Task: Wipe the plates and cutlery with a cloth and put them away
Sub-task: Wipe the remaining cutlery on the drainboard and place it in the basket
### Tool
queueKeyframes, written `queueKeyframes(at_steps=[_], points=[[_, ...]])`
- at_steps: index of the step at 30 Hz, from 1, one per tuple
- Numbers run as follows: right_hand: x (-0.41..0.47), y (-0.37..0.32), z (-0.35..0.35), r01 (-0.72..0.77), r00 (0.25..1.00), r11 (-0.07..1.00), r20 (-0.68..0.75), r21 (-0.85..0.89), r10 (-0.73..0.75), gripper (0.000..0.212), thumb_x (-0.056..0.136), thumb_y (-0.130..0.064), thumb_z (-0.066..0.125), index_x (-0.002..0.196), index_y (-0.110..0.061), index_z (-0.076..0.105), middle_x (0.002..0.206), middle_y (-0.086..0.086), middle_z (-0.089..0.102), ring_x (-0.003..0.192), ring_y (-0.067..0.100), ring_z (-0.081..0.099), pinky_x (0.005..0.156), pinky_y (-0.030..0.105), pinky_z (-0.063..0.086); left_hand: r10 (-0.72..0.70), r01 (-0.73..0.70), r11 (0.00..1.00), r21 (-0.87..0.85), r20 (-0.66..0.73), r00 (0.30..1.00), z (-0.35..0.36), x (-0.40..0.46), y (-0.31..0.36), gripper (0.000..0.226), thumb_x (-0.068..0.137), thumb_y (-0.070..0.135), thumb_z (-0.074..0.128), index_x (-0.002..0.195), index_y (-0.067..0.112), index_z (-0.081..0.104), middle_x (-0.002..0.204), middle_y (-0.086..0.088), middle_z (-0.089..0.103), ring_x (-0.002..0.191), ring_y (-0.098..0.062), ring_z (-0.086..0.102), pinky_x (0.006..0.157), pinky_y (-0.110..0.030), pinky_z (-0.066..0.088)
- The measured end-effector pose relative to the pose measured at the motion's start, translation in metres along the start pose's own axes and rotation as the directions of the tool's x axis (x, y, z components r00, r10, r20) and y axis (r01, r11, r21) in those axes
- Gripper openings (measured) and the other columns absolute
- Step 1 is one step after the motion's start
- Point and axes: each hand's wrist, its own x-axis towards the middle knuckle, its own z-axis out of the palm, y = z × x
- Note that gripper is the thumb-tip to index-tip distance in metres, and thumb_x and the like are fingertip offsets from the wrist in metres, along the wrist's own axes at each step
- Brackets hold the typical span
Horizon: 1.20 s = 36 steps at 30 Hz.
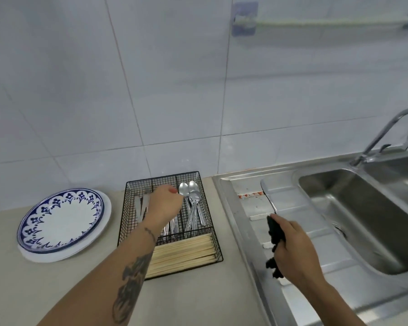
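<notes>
spoon (183,189) handle hidden by left hand (164,204)

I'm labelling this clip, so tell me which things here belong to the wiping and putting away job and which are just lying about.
Part of the job:
left hand placing a spoon
wire cutlery basket
stacked plates
right hand holding the black cloth
knife on the draining board

Just lying about:
chopsticks
tap
wall rail

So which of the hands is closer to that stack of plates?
The left. The left hand is over the wire cutlery basket, just right of the plates, holding a spoon. The right hand is farther right, over the sink drainboard, gripping a black cloth.
</notes>
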Motion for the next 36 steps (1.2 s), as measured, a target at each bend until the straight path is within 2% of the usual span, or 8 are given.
queueKeyframes(at_steps=[3, 8, 11, 17, 22, 26, 29, 36], points=[[0.003, 0.016, -0.015, -0.009, 0.999, 1.000, -0.038, 0.019, 0.010, 0.067, 0.082, 0.002, 0.044, 0.136, -0.038, 0.044, 0.107, -0.012, 0.046, 0.072, 0.021, 0.067, 0.055, 0.037, 0.058, 0.097, -0.098, 0.995, 0.008, 0.067, 0.993, 0.037, -0.017, 0.036, 0.036, 0.088, 0.006, 0.053, 0.120, 0.013, 0.066, 0.107, -0.001, 0.064, 0.070, -0.012, 0.061, 0.054, -0.022, 0.047], [0.004, 0.047, -0.042, -0.010, 0.997, 0.999, -0.074, 0.047, 0.013, 0.068, 0.080, 0.000, 0.041, 0.137, -0.038, 0.044, 0.110, -0.013, 0.046, 0.086, 0.023, 0.062, 0.067, 0.041, 0.058, 0.155, -0.181, 0.978, 0.100, 0.227, 0.961, 0.110, -0.043, 0.077, 0.037, 0.084, 0.010, 0.050, 0.116, 0.018, 0.067, 0.112, 0.002, 0.062, 0.102, -0.022, 0.063, 0.094, -0.037, 0.054], [0.006, 0.070, -0.054, -0.031, 0.996, 0.999, -0.079, 0.011, 0.031, 0.068, 0.081, 0.005, 0.044, 0.139, -0.031, 0.046, 0.116, -0.008, 0.049, 0.103, 0.017, 0.052, 0.085, 0.035, 0.050, 0.148, -0.206, 0.965, 0.165, 0.306, 0.940, 0.159, -0.047, 0.090, 0.028, 0.088, 0.011, 0.051, 0.108, 0.015, 0.070, 0.103, 0.001, 0.063, 0.097, -0.021, 0.061, 0.087, -0.028, 0.050], [0.015, 0.117, -0.075, 0.023, 0.999, 0.998, 0.045, 0.056, -0.026, 0.068, 0.077, 0.000, 0.043, 0.134, -0.038, 0.049, 0.110, -0.017, 0.049, 0.100, 0.013, 0.054, 0.084, 0.035, 0.050, 0.078, -0.161, 0.950, 0.269, 0.296, 0.952, 0.247, -0.048, 0.106, 0.024, 0.093, 0.032, 0.056, 0.087, 0.016, 0.073, 0.089, -0.001, 0.071, 0.087, -0.021, 0.064, 0.083, -0.033, 0.055], [0.035, 0.150, -0.087, 0.051, 0.995, 0.993, 0.075, 0.102, -0.058, 0.069, 0.072, -0.010, 0.035, 0.132, -0.041, 0.050, 0.113, -0.019, 0.052, 0.103, 0.008, 0.055, 0.089, 0.031, 0.049, 0.019, -0.117, 0.898, 0.424, 0.228, 0.974, 0.290, -0.047, 0.114, 0.034, 0.095, 0.043, 0.053, 0.112, 0.016, 0.062, 0.113, -0.006, 0.063, 0.105, -0.027, 0.059, 0.093, -0.042, 0.051], [0.043, 0.164, -0.093, 0.044, 0.994, 0.988, 0.095, 0.151, -0.059, 0.071, 0.069, -0.009, 0.036, 0.131, -0.037, 0.054, 0.113, -0.015, 0.057, 0.105, 0.008, 0.055, 0.093, 0.029, 0.047, -0.027, -0.085, 0.837, 0.540, 0.197, 0.980, 0.304, -0.048, 0.121, 0.042, 0.095, 0.032, 0.055, 0.132, 0.012, 0.046, 0.130, -0.011, 0.052, 0.119, -0.030, 0.052, 0.098, -0.041, 0.047], [0.045, 0.174, -0.096, 0.035, 0.994, 0.981, 0.091, 0.192, -0.053, 0.071, 0.068, -0.008, 0.039, 0.130, -0.037, 0.055, 0.116, -0.017, 0.057, 0.109, 0.007, 0.056, 0.096, 0.030, 0.046, -0.078, -0.039, 0.823, 0.567, 0.180, 0.981, 0.305, -0.046, 0.123, 0.046, 0.089, 0.017, 0.058, 0.133, 0.012, 0.043, 0.130, -0.011, 0.052, 0.120, -0.031, 0.052, 0.099, -0.042, 0.047], [0.049, 0.184, -0.100, -0.006, 0.997, 0.969, 0.077, 0.247, -0.013, 0.070, 0.069, -0.004, 0.042, 0.129, -0.038, 0.057, 0.115, -0.019, 0.058, 0.110, 0.004, 0.055, 0.099, 0.029, 0.045, -0.060, -0.072, 0.781, 0.621, 0.189, 0.980, 0.290, -0.040, 0.108, 0.042, 0.089, 0.017, 0.055, 0.128, 0.010, 0.041, 0.123, -0.012, 0.055, 0.112, -0.030, 0.055, 0.097, -0.038, 0.050]])
